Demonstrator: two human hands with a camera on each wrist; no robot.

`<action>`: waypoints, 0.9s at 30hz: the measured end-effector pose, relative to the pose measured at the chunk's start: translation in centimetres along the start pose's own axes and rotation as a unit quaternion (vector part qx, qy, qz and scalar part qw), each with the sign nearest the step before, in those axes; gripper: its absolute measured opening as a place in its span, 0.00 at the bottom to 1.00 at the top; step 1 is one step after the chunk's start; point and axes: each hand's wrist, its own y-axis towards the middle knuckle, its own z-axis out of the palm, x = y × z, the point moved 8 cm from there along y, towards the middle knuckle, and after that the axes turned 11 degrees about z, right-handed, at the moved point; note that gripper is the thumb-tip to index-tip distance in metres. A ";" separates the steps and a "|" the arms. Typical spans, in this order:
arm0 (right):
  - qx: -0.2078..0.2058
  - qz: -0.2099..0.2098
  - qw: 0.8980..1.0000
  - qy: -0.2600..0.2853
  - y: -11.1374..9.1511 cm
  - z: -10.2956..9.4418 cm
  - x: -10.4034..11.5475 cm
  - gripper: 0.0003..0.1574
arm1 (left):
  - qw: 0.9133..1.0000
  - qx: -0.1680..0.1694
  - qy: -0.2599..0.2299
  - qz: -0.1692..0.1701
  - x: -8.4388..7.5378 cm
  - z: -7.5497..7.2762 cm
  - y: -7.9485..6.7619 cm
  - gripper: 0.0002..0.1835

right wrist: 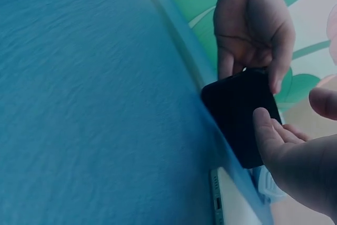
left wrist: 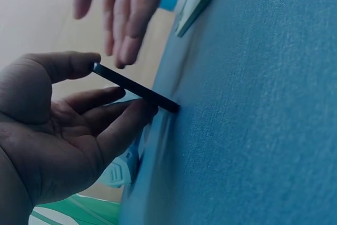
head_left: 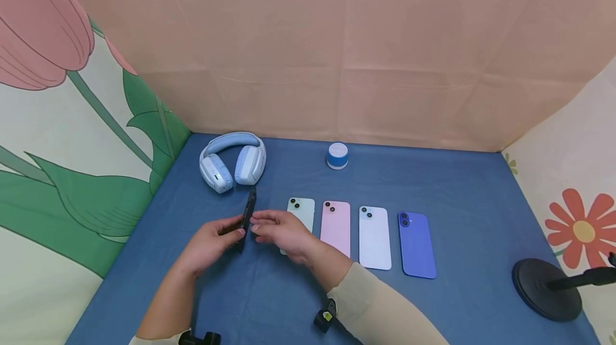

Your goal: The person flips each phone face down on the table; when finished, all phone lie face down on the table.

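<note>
My left hand point(head_left: 210, 242) grips a black phone point(head_left: 248, 208) by its near part, thumb on one side and fingers on the other. The phone is tilted up on its edge, its lower edge close to the blue cloth. In the right wrist view its broad dark face point(right wrist: 236, 110) shows. Just to the right, my right hand point(head_left: 289, 237) has its fingers extended loosely toward the phone and holds nothing. It partly covers a pale green phone point(head_left: 301, 207), which lies back up with a pink phone point(head_left: 336, 224), a white phone point(head_left: 374, 238) and a blue phone point(head_left: 417, 246) in a row.
Light blue headphones point(head_left: 238, 155) rest at the back left, just beyond the black phone. A small blue and white round container point(head_left: 337, 156) stands at the back middle. A black stand with a round base point(head_left: 544, 291) is at the right edge of the blue tablecloth point(head_left: 462, 195).
</note>
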 end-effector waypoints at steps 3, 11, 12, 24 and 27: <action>-0.012 0.003 1.000 -0.002 0.2 -0.3 -0.6 0.30 | 1.000 -0.001 -0.018 0.000 0.0 -0.1 0.0 0.31; -0.030 0.021 0.999 -0.023 0.5 -0.6 -1.7 0.30 | 0.998 -0.008 -0.057 -0.009 0.0 -0.6 -0.1 0.30; -0.031 0.021 0.999 -0.026 0.5 -0.6 -1.8 0.30 | 0.998 -0.009 -0.057 -0.012 0.1 -0.7 -0.2 0.30; -0.038 0.038 0.998 -0.042 0.6 -0.9 -2.5 0.31 | 0.996 -0.014 -0.092 -0.005 0.7 -1.3 0.0 0.29; -0.041 0.040 0.998 -0.040 0.6 -0.9 -2.5 0.31 | 0.995 -0.010 -0.100 -0.003 1.0 -1.2 0.1 0.29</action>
